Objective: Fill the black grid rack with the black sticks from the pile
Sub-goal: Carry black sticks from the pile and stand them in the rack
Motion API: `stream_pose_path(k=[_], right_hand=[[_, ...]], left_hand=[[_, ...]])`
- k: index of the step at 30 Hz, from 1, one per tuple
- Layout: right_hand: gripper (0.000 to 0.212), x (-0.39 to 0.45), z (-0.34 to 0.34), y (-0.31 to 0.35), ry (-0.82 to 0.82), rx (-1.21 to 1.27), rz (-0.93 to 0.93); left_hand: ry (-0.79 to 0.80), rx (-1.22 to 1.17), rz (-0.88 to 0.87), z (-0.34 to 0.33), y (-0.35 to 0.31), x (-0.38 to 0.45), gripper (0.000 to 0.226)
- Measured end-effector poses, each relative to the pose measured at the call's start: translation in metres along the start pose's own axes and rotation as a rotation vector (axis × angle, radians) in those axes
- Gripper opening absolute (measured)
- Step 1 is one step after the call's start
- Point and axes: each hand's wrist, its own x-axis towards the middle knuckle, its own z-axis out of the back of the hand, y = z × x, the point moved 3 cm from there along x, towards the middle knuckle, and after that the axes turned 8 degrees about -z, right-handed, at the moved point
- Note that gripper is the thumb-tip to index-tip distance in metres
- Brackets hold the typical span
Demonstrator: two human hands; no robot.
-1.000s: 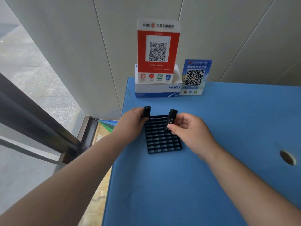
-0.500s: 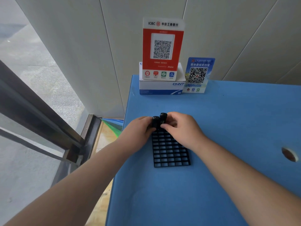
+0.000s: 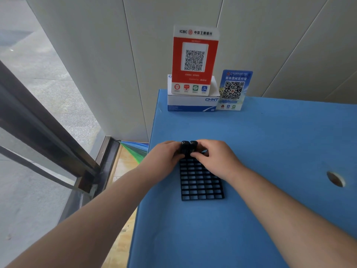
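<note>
The black grid rack (image 3: 201, 182) lies flat on the blue table (image 3: 270, 144). Two black sticks stand upright side by side at its far left corner. My left hand (image 3: 166, 154) grips the left stick (image 3: 184, 147) from the left. My right hand (image 3: 214, 157) pinches the right stick (image 3: 193, 147) from the right. The hands cover the rack's far row, so the sticks' lower ends are hidden. No pile of sticks is in view.
A white and blue box (image 3: 193, 104) with a red QR sign (image 3: 195, 59) on it stands at the table's far left corner, a blue QR card (image 3: 233, 89) beside it. A round hole (image 3: 335, 178) is in the tabletop at right. The table's left edge drops to the floor.
My right hand brought its stick from the rack's far right over to the left, where it now stands upright against the stick in my left hand. The view shifted too.
</note>
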Motion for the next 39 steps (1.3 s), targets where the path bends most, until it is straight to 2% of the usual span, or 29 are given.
stream_pose_path(k=[4, 8, 13, 19, 23, 27, 31, 39], right_hand=[[0.026, -0.004, 0.000, 0.002, -0.023, -0.033, -0.015], [0.022, -0.012, 0.006, -0.003, -0.091, -0.013, -0.032], [0.016, -0.040, 0.030, -0.016, -0.158, 0.071, -0.025], [0.018, -0.108, 0.074, -0.040, -0.316, 0.111, -0.004], [0.025, -0.181, 0.108, -0.076, -0.382, -0.001, -0.050], [0.032, -0.267, 0.144, -0.119, -0.411, -0.184, -0.138], [0.038, -0.345, 0.177, -0.159, -0.443, -0.344, -0.229], [0.042, -0.452, 0.232, -0.222, -0.545, -0.404, -0.363]], left_hand=[[-0.033, -0.049, 0.040, 0.000, -0.003, -0.004, 0.025], [-0.062, -0.064, 0.124, 0.004, -0.002, -0.007, 0.012], [-0.154, -0.055, 0.142, 0.019, -0.019, -0.024, 0.041], [-0.308, 0.156, 0.067, 0.032, -0.088, -0.060, 0.048], [-0.213, 0.302, 0.007, -0.003, -0.161, -0.080, 0.048], [-0.088, 0.361, -0.030, -0.064, -0.223, -0.100, 0.054], [-0.041, 0.398, -0.139, -0.117, -0.288, -0.115, 0.056], [0.023, 0.373, -0.321, -0.190, -0.405, -0.117, 0.057]])
